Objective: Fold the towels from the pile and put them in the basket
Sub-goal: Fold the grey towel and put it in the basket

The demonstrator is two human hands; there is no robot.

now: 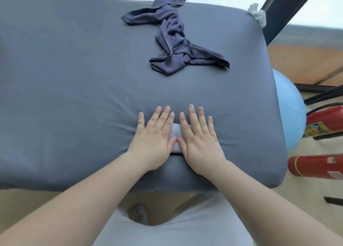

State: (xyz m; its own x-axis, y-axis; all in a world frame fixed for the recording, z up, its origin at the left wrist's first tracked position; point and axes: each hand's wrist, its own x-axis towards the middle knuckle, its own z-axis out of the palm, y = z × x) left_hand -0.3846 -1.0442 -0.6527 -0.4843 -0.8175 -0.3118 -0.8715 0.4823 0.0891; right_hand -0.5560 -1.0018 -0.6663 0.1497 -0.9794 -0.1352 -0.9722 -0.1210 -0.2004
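Pressing looks to be the step in hand: the left hand and the right hand lie side by side, palms down, fingers straight and a little spread, thumbs close together, gripping nothing. Under them sits a small pale folded towel, of which only a narrow strip shows in the gap between the two hands, resting on the grey padded surface. To do this well, I judge the palms should bear down evenly and smooth outward from the middle toward each outer edge, so the creases set and no layer slips. Beyond the fingertips, well apart, lies the crumpled pile of dark towels. No basket shows on either side of the hands.
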